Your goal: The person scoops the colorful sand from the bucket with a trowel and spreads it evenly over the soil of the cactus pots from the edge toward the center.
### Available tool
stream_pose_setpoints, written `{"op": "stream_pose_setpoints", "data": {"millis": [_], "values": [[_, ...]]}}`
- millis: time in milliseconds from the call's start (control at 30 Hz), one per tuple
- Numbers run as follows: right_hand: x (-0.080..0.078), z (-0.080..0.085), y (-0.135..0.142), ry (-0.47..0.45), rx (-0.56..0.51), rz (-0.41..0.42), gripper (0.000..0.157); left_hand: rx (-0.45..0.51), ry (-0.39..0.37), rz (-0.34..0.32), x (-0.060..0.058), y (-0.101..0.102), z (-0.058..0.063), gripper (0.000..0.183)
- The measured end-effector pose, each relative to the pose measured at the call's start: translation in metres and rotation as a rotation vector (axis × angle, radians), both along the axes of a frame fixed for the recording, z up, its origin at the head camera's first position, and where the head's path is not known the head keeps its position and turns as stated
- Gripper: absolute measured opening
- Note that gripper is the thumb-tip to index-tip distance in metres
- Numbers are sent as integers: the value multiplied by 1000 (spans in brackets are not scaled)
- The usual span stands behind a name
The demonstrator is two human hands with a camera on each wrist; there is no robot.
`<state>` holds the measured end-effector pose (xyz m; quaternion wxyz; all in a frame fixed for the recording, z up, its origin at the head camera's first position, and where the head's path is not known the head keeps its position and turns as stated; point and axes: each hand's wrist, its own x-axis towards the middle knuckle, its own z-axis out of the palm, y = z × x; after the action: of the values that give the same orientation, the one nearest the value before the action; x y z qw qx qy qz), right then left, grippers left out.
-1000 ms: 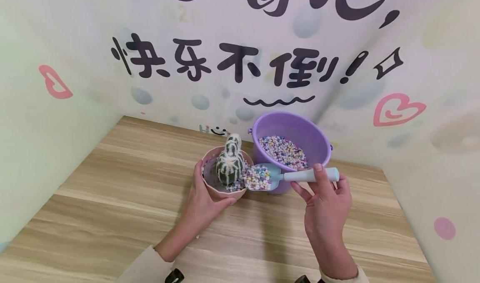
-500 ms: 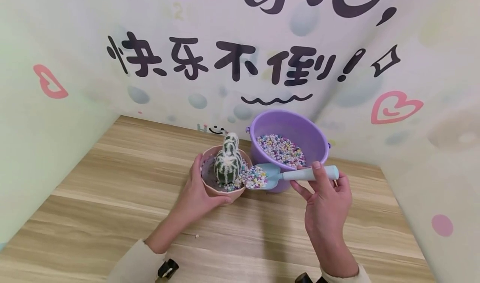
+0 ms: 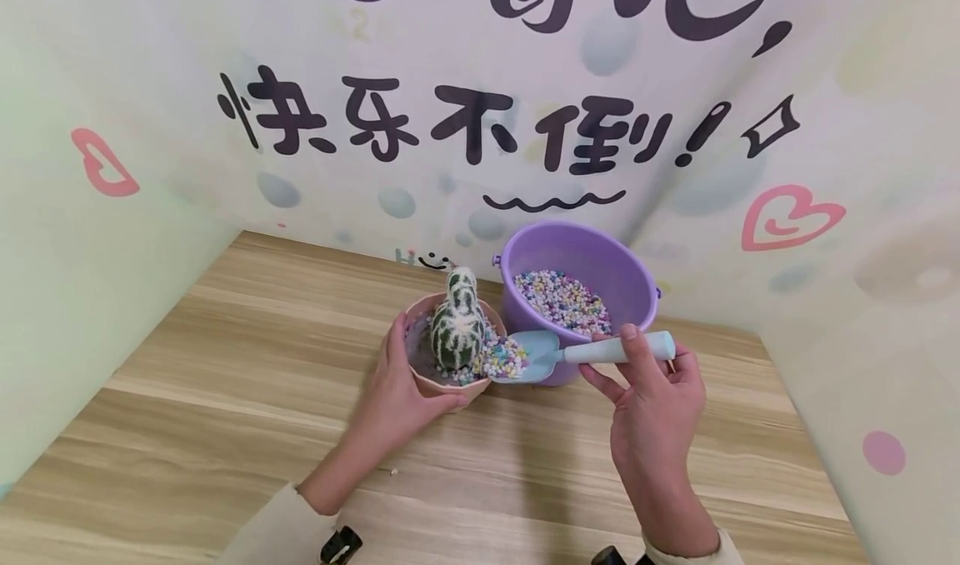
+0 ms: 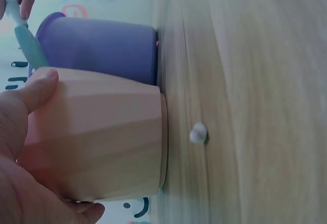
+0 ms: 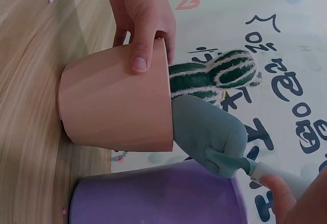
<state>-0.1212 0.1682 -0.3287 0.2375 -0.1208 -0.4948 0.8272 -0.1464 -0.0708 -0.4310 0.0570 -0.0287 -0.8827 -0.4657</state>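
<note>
In the right of the frame we see the right hand (image 3: 656, 407) pinching the pale handle of a light-blue, apparently plastic scoop (image 3: 542, 352), its lip at the pot's right rim. Multicoloured pebble-like granules (image 3: 507, 357) are heaped at the scoop's front, spilling over that rim. At the centre, the left hand (image 3: 401, 394) grips a peach-coloured, faceted, round pot (image 5: 117, 101), which stands on the wood-grained surface (image 3: 225, 432). Inside rises a green, white-striped cactus (image 3: 457, 336). Just beyond, right of centre, we note a round purple bucket (image 3: 618, 277) holding more granules. One pale granule (image 4: 198, 133) lies loose, lower centre of the head view. We judge the filling to be partway: granules lie right of the cactus, while the left side shows mostly bare grey.
</note>
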Motion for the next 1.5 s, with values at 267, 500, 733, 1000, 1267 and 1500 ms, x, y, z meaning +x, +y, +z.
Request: {"op": "stream_pose_setpoints", "data": {"millis": [267,500,733,1000,1267,1500], "values": [[2,5,-5,2,17,8,28,-53,43,59,4,7,-1,136],[2,6,-8,6,55,19,28,-69,15,75,7,12,0,139],[0,11,-8,20,115,64,29,1,-9,-20,3,-1,7,137],[-7,31,2,64,113,58,32,12,-34,-111,-4,-13,6,136],[-35,61,28,25,22,148,47,-37,-4,-20,3,-3,3,136],[-64,77,48,16,-31,196,43,-58,-36,90,12,8,4,137]]}}
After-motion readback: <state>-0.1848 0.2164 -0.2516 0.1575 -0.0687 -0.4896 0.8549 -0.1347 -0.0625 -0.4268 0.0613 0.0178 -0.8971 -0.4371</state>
